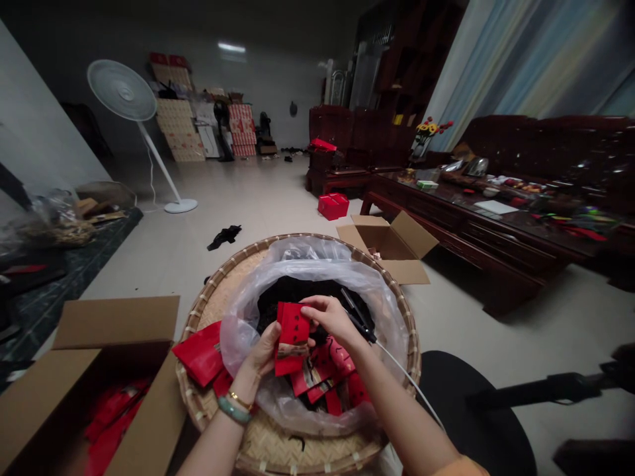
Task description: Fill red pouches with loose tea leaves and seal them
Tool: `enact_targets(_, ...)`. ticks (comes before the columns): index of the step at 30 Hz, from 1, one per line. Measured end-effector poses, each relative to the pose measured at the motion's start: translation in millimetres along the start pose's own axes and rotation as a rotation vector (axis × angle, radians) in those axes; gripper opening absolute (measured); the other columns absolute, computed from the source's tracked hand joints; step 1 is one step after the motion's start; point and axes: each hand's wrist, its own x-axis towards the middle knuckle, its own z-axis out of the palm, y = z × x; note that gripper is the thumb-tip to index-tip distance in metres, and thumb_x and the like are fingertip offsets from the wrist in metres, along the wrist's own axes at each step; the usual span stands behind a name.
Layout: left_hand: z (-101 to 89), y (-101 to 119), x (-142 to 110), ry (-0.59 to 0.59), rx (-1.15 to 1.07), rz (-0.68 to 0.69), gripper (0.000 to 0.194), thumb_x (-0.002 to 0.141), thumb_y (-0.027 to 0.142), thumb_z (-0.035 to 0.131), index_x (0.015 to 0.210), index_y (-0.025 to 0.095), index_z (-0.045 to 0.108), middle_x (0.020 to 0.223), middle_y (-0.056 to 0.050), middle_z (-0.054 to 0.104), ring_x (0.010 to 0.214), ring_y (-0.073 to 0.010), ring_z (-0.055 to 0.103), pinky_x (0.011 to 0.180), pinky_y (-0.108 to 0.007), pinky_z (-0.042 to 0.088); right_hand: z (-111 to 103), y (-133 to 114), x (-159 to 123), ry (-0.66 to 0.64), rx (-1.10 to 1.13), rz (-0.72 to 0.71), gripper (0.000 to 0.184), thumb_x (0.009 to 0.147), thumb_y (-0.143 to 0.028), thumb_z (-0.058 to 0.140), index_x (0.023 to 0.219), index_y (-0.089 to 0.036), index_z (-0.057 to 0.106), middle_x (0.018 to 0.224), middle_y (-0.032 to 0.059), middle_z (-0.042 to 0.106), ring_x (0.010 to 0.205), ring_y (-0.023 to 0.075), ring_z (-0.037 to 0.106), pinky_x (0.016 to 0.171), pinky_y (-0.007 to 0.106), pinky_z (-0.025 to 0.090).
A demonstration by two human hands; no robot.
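Over the clear plastic bag [381, 297] full of dark loose material, both of my hands hold one small red packet [292, 337]. My left hand [262, 354] grips the packet's lower left side, its wrist wearing bracelets. My right hand [330, 317] pinches the packet's top edge, fingers closed. Several more red packets [322, 377] lie under my hands inside the bag's front fold. The bag rests in a round woven bamboo tray [223, 281]. Another red packet [201, 354] lies on the tray at the left.
An open cardboard box [99, 370] with red packets inside stands at the lower left. A second open box [391, 244] sits on the floor beyond the tray. A dark wooden table [496, 231] runs along the right; a standing fan [124, 92] is at the back left.
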Motion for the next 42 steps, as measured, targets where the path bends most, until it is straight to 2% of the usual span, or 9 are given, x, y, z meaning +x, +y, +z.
enact_targets(4, 2.8, 0.6, 6.8, 0.078, 0.118, 0.091, 0.062, 0.064, 0.044, 0.074, 0.115, 0.015, 0.055, 0.092, -0.011, 0.071, 0.079, -0.0248, 0.068, 0.069, -0.033, 0.054, 2.1, 7.8, -0.4, 0.136, -0.019, 0.009, 0.030, 0.058, -0.041, 0.072, 0.070, -0.013, 0.065, 0.056, -0.0005, 0.061, 0.046, 0.0088, 0.049, 0.043, 0.020, 0.038)
enact_targets(10, 0.0, -7.7, 20.5, 0.316, 0.303, 0.201, 0.035, 0.063, 0.040, 0.073, 0.081, 0.010, 0.068, 0.067, -0.004, 0.070, 0.056, -0.0129, 0.062, 0.053, -0.020, 0.047, 2.7, 12.2, -2.4, 0.133, -0.097, 0.015, 0.025, 0.059, -0.037, 0.071, 0.064, -0.013, 0.065, 0.050, -0.0018, 0.057, 0.042, 0.0075, 0.046, 0.039, 0.019, 0.036)
enact_targets(15, 1.8, -11.8, 18.7, 0.337, 0.195, 0.134, 0.034, 0.062, 0.038, 0.075, 0.079, 0.009, 0.068, 0.067, -0.006, 0.070, 0.055, -0.0133, 0.063, 0.053, -0.021, 0.049, 5.7, 18.0, 1.8, 0.123, -0.101, 0.006, 0.024, 0.059, -0.037, 0.070, 0.063, -0.013, 0.065, 0.048, -0.0020, 0.057, 0.040, 0.0080, 0.046, 0.038, 0.019, 0.037)
enact_targets(20, 2.6, -16.0, 13.9, 0.202, 0.113, -0.082, 0.043, 0.063, 0.026, 0.075, 0.101, 0.012, 0.060, 0.097, -0.014, 0.070, 0.070, -0.0248, 0.069, 0.061, -0.034, 0.055, 3.0, 26.0, 9.7, 0.122, -0.132, 0.007, 0.031, 0.065, -0.044, 0.065, 0.072, -0.014, 0.068, 0.057, 0.0015, 0.063, 0.044, 0.0121, 0.052, 0.044, 0.024, 0.043)
enact_targets(25, 1.2, -12.2, 12.8, 0.270, 0.083, -0.045, 0.039, 0.067, 0.024, 0.072, 0.100, 0.011, 0.057, 0.108, -0.019, 0.066, 0.078, -0.0288, 0.069, 0.063, -0.037, 0.057, -31.8, 30.6, 4.0, 0.327, -0.751, -0.209, 0.035, 0.080, -0.036, 0.055, 0.110, -0.019, 0.061, 0.104, 0.0101, 0.064, 0.096, 0.0227, 0.057, 0.082, 0.034, 0.045)
enact_targets(28, 3.0, -9.0, 11.3, 0.289, 0.081, -0.036, 0.039, 0.067, 0.023, 0.071, 0.101, 0.011, 0.056, 0.110, -0.019, 0.065, 0.077, -0.0285, 0.069, 0.060, -0.036, 0.057, -55.8, 39.4, -4.7, 0.435, -1.215, 0.024, 0.055, 0.077, -0.034, 0.060, 0.127, -0.015, 0.047, 0.117, 0.0176, 0.055, 0.105, 0.0305, 0.051, 0.083, 0.041, 0.042)
enact_targets(31, 5.2, -8.5, 10.5, 0.304, 0.090, -0.033, 0.039, 0.066, 0.023, 0.071, 0.100, 0.011, 0.057, 0.112, -0.019, 0.064, 0.073, -0.0272, 0.070, 0.058, -0.035, 0.057, -70.2, 49.8, -8.2, 0.385, -1.356, 0.175, 0.062, 0.079, -0.032, 0.059, 0.132, -0.011, 0.038, 0.113, 0.0184, 0.055, 0.100, 0.0300, 0.054, 0.079, 0.038, 0.044)
enact_targets(38, -0.4, -8.1, 10.9, 0.322, 0.118, -0.021, 0.040, 0.064, 0.024, 0.073, 0.099, 0.011, 0.058, 0.114, -0.020, 0.063, 0.071, -0.0255, 0.070, 0.056, -0.032, 0.057, -85.3, 43.6, -4.9, 0.306, -1.017, 0.036, 0.050, 0.077, -0.026, 0.059, 0.123, -0.009, 0.049, 0.117, 0.0183, 0.057, 0.109, 0.0289, 0.053, 0.091, 0.038, 0.041)
enact_targets(42, -2.2, -8.8, 11.7, 0.280, 0.148, -0.037, 0.041, 0.064, 0.026, 0.074, 0.100, 0.011, 0.059, 0.110, -0.019, 0.065, 0.072, -0.0261, 0.070, 0.057, -0.034, 0.057, -77.4, 13.5, -9.2, -0.004, -0.560, -0.038, 0.054, 0.071, -0.034, 0.066, 0.121, -0.014, 0.055, 0.120, 0.0107, 0.059, 0.110, 0.0267, 0.054, 0.095, 0.039, 0.040)
